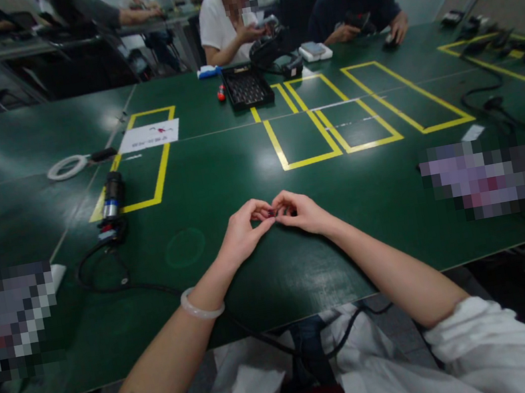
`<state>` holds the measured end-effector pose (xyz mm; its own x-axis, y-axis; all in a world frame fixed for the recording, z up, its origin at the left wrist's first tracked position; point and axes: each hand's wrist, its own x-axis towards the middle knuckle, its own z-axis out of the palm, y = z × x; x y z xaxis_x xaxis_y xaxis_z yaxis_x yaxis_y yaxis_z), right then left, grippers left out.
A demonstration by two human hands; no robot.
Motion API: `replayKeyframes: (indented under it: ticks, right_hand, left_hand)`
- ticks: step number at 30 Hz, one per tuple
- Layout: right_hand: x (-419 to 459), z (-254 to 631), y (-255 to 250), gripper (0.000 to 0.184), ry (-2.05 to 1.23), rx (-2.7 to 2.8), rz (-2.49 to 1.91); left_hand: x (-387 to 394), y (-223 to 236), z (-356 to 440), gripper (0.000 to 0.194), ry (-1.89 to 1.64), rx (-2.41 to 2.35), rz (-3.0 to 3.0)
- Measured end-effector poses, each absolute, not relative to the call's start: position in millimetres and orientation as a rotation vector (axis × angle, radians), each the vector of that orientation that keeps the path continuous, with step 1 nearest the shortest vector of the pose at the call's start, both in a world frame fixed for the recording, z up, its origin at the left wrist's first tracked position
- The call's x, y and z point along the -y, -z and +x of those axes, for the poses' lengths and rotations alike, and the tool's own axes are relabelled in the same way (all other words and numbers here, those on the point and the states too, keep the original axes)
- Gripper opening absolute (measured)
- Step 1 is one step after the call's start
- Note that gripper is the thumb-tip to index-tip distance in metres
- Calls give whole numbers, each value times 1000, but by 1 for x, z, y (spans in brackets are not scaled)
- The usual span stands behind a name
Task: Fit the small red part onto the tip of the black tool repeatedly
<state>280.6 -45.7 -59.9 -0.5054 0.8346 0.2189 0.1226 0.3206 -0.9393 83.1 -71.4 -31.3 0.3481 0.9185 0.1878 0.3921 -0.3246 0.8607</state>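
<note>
Just above the green table (239,295), my left hand (246,228) and my right hand (303,211) meet fingertip to fingertip. Between them is a small dark, reddish piece (271,213), pinched from both sides. Fingers cover most of it, so its exact kind cannot be made out. Both thumbs point inward at the near side of the piece, with the other fingers curled behind. A pale bangle (202,304) circles my left wrist.
A black tray of small parts (246,87) stands at the back, beside a red object (221,92). To the left lie a cabled black cylindrical device (113,196), a white coiled cable (68,167) and a paper sheet (150,135). Yellow tape outlines mark the table. People sit opposite.
</note>
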Motion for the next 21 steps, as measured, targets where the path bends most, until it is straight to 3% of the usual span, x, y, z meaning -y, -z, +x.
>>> replayKeyframes:
  ticks: [21]
  right_hand:
    - [48, 280, 54, 17, -1184, 1824, -872]
  left_hand:
    - [72, 25, 82, 15, -854, -1189, 1957]
